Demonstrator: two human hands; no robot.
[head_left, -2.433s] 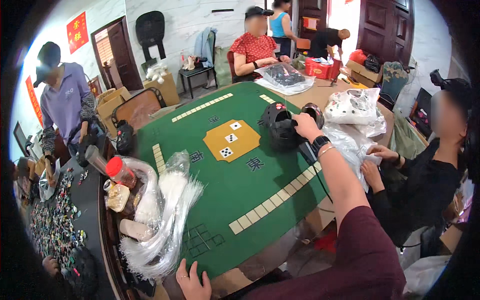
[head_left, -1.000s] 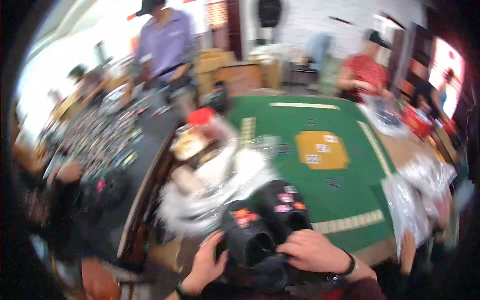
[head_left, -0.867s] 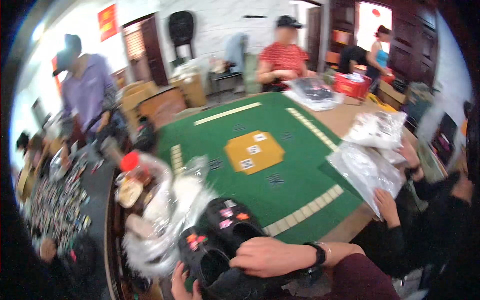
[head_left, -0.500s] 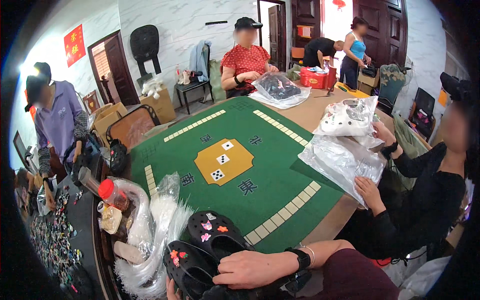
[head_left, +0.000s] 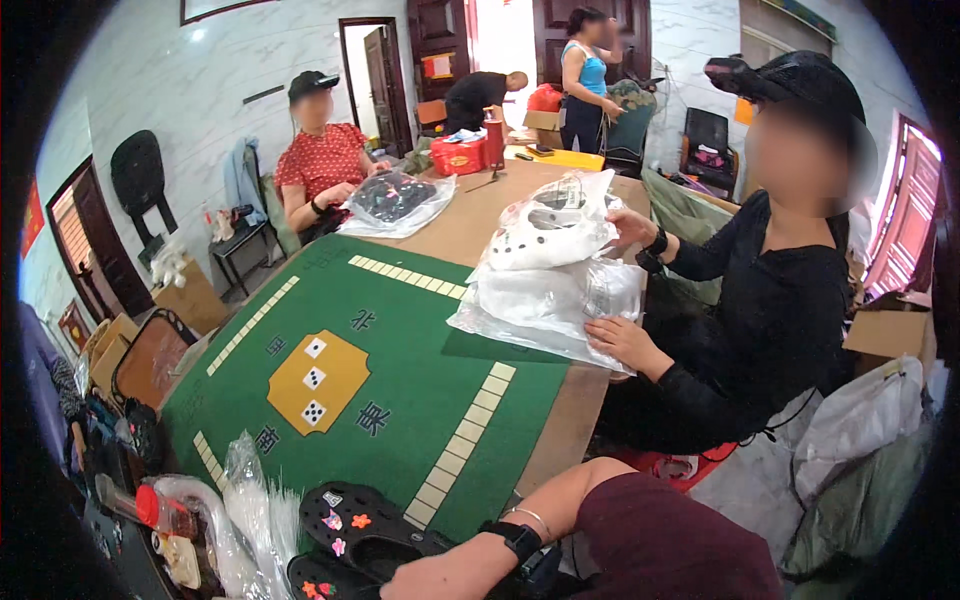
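The black clogs look like matt, smooth foam-plastic, studded with glossy coloured charms. A green mat of matt, felt-like cloth covers the bench, whose bare edge looks smooth brown wood. Clear plastic bags are glossy and crinkled.

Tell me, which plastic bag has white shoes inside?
The bag of white shoes held by the person in black at the right of the table. The far bag, by the person in red, holds dark shoes instead.
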